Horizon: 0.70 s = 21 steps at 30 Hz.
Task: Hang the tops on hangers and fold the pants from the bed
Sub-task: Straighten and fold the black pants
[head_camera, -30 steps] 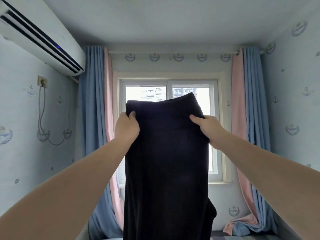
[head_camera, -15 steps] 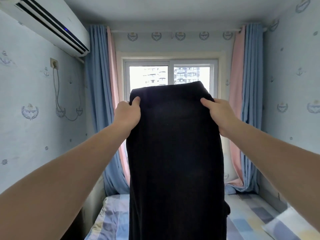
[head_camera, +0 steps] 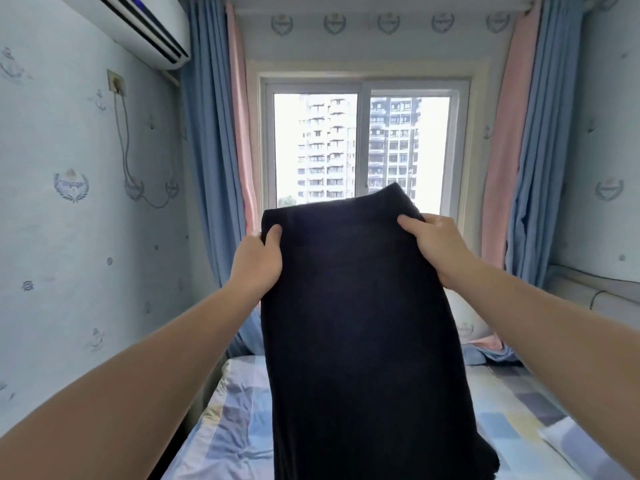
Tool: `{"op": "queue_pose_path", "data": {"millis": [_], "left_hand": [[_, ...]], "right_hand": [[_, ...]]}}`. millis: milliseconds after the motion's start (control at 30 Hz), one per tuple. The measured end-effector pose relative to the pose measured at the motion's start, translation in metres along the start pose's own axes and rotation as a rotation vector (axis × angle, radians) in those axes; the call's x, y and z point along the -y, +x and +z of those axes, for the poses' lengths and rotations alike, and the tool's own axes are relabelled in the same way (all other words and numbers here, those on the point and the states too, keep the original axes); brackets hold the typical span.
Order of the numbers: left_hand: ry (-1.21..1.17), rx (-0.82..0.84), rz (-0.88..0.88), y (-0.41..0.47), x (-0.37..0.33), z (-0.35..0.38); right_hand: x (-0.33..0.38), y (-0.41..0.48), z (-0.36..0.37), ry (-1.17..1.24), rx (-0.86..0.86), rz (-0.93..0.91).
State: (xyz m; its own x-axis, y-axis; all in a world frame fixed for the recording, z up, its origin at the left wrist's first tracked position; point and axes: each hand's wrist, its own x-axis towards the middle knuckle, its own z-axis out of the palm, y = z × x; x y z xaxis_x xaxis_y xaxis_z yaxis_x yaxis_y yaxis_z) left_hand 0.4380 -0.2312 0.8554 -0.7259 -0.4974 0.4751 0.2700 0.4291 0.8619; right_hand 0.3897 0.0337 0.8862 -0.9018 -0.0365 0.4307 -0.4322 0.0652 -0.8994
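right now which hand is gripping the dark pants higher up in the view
The right hand: the top edge of the dark pants slopes up toward it, and the left hand grips lower.

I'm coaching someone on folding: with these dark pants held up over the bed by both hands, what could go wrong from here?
1. The left hand and right hand each pinch only an upper corner of the dark pants; if one slips, that side may drop and the legs fall out of line.
2. The lower end looks bunched at the bottom right, so it may land creased.
3. The bed sheet is rumpled, which could skew the fold.
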Motion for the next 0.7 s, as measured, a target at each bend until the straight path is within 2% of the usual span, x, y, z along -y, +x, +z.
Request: {"op": "queue_pose_path", "data": {"millis": [167,433,600,700], "left_hand": [[0.07,0.062,-0.124,0.038,0.143,0.034],[0.208,0.176,-0.437,0.116,0.429,0.123],[0.296,0.175,-0.573,0.155,0.626,0.188],[0.346,0.156,-0.627,0.173,0.733,0.221]], "right_hand": [[-0.129,0.041,0.058,-0.095,0.062,0.196],[-0.403,0.133,0.173,-0.358,0.176,0.553],[-0.602,0.173,0.261,-0.594,0.187,0.603],[-0.71,0.195,0.303,-0.629,0.138,0.614]]}}
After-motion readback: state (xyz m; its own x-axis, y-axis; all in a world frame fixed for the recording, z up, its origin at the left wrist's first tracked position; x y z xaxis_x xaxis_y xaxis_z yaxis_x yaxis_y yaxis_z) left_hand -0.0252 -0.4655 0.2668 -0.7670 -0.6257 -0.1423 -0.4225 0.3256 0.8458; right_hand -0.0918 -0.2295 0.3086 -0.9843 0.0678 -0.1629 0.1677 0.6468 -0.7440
